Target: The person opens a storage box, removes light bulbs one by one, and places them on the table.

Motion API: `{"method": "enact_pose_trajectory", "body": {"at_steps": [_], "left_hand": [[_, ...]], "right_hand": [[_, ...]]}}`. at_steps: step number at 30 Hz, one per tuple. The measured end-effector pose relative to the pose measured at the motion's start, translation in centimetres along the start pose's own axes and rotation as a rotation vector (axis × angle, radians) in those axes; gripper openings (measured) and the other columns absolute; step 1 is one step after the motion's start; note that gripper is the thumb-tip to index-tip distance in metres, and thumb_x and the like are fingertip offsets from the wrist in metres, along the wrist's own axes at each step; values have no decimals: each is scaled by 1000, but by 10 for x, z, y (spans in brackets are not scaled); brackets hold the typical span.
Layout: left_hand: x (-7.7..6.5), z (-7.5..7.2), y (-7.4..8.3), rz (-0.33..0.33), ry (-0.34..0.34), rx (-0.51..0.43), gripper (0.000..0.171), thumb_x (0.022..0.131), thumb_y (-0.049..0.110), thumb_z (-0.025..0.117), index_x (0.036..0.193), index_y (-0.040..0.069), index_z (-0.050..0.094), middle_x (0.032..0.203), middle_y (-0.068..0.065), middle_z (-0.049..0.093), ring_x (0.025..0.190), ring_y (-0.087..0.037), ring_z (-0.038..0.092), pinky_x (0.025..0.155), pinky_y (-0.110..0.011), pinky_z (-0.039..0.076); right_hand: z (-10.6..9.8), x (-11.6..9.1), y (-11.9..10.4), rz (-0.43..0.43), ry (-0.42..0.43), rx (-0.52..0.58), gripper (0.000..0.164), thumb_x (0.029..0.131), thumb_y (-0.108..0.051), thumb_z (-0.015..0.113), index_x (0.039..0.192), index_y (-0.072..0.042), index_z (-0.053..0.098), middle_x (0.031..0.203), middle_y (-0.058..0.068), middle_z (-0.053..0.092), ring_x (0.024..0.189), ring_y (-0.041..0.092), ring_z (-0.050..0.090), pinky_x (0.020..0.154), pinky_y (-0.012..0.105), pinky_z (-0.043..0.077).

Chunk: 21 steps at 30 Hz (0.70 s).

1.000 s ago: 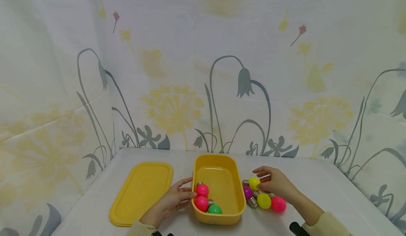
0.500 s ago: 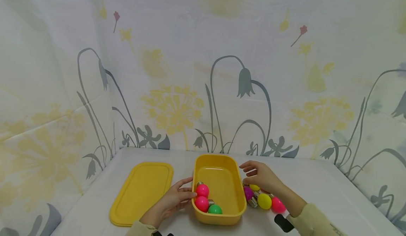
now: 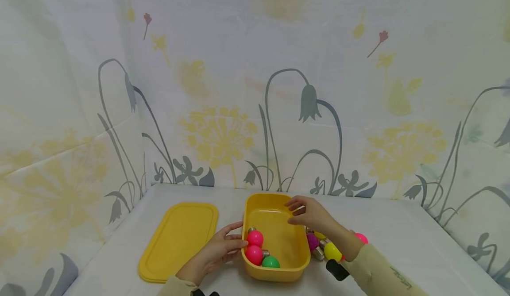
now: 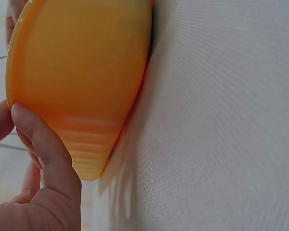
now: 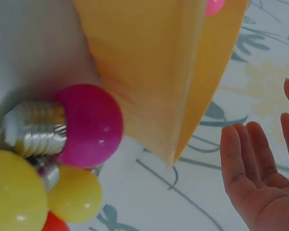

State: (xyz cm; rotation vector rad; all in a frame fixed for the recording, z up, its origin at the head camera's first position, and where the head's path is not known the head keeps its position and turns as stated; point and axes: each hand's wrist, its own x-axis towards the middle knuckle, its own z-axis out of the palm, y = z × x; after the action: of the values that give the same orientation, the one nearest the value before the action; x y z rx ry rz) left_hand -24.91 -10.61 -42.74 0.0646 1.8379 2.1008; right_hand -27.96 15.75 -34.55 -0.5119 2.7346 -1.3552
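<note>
A yellow plastic box [image 3: 276,273] stands on the table with two pink light bulbs [image 3: 254,255] and a green bulb [image 3: 271,262] in its near left part. My left hand [image 3: 217,251] pinches its left rim; in the left wrist view, the thumb and a finger [image 4: 41,139] meet at that rim. My right hand [image 3: 311,214] hovers over the right rim towards the far end, fingers loosely bent. Nothing lies in its palm [image 5: 272,204] in the right wrist view. Below that arm lie a purple bulb [image 5: 91,126], yellow bulbs [image 5: 74,193] and a red one [image 5: 54,223].
A flat yellow lid [image 3: 179,238] lies left of the box. Another pink bulb [image 3: 361,237] shows past the right forearm. Behind the white table [image 3: 418,251] hangs a flower-printed cloth [image 3: 239,88].
My right hand has moved left from above the loose bulbs to over the box's right rim. The left hand has stayed on the left rim. The bulbs in the box look the same.
</note>
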Motion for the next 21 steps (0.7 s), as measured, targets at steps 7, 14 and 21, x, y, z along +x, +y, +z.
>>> {"method": "enact_pose_trajectory", "body": {"at_steps": [7,14,21], "left_hand": [[0,2,2,-1,-6,2,67,85,11,68,142,4,33,103,-10,58,78,-15,59,73,-27,52],[3,1,1,-9,-1,5,67,84,11,69,141,4,34,103,-11,58,79,-15,60,74,-27,53],[3,-1,1,-13,-6,-4,67,85,11,68,142,4,33,104,-11,59,79,-15,60,74,-26,52]], "right_hand": [[5,17,-7,-45,-65,41,35,80,-8,72,112,-1,60,108,17,60,92,25,61,79,37,52],[17,38,-13,-31,-77,54,34,80,-7,71,113,-2,61,108,16,61,90,22,60,81,37,51],[29,52,-15,-46,-153,114,35,80,-8,71,112,0,60,109,19,60,91,23,59,83,37,51]]}}
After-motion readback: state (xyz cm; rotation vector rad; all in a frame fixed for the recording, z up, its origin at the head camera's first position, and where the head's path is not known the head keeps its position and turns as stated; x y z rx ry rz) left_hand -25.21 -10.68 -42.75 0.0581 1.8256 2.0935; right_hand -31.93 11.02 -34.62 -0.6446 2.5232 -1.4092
